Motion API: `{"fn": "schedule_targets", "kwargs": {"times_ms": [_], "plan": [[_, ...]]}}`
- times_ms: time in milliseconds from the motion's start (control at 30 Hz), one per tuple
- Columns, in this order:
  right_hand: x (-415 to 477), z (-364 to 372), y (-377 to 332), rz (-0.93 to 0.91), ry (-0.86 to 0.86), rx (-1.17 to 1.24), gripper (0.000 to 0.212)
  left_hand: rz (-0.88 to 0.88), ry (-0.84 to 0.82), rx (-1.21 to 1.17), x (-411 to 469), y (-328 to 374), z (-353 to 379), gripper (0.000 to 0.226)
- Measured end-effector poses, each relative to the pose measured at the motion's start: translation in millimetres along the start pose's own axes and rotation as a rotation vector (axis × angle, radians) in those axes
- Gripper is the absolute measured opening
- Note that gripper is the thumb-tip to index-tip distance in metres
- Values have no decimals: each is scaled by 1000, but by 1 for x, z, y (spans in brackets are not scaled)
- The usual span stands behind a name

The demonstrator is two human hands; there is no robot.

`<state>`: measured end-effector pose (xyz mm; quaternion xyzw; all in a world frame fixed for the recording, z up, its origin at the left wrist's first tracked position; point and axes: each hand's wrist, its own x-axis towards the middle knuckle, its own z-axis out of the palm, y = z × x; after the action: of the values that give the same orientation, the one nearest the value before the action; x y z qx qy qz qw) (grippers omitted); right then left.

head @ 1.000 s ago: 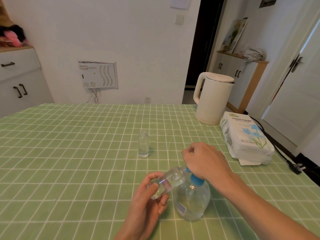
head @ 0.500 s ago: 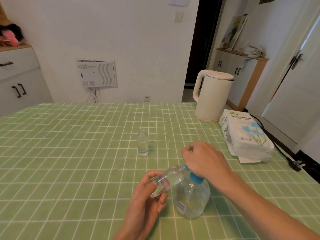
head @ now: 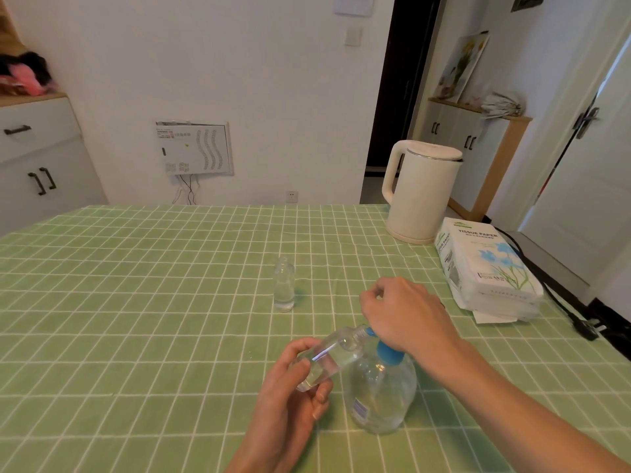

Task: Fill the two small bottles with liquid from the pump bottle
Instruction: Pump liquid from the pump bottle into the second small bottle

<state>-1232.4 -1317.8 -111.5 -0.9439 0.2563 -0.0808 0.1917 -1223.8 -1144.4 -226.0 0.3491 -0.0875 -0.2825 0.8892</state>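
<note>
Head view: green-checked bench (head: 136, 302), kettle (head: 421, 192) and tissue pack (head: 488, 268) well clear at right. Pump bottle (head: 380, 394) upright, right hand (head: 406, 315) closed over pump. Left hand (head: 290, 401) gripping tilted small bottle (head: 329, 356), mouth at nozzle, long axis slanting up-right. Second small bottle (head: 284, 285) standing apart beyond, unobstructed.

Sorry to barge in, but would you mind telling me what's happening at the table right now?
A person is refilling small bottles from a pump bottle. The left hand holds one small clear bottle tilted, its mouth up at the blue pump nozzle, while the right hand rests on top of the pump. A second small bottle stands upright farther back on the green checked tablecloth, uncapped.
</note>
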Motion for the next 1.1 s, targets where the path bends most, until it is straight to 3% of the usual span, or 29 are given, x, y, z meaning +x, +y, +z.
{"fn": "schedule_targets", "kwargs": {"times_ms": [367,567,733,900,1100], "plan": [[1,-7,-6,-56,39,-68,31,-3,-3,-10,-1,1,2,56],[-2,1,0,-21,-1,14,32,-1,-9,-5,1,0,0,46],[-6,-1,-2,-33,55,5,32,-1,-18,-6,0,-1,3,64],[-4,-7,-5,-72,56,-50,33,-2,-13,-1,-1,-1,1,58],[-2,5,3,-49,38,55,34,3,-5,-5,1,-3,-1,55]]}}
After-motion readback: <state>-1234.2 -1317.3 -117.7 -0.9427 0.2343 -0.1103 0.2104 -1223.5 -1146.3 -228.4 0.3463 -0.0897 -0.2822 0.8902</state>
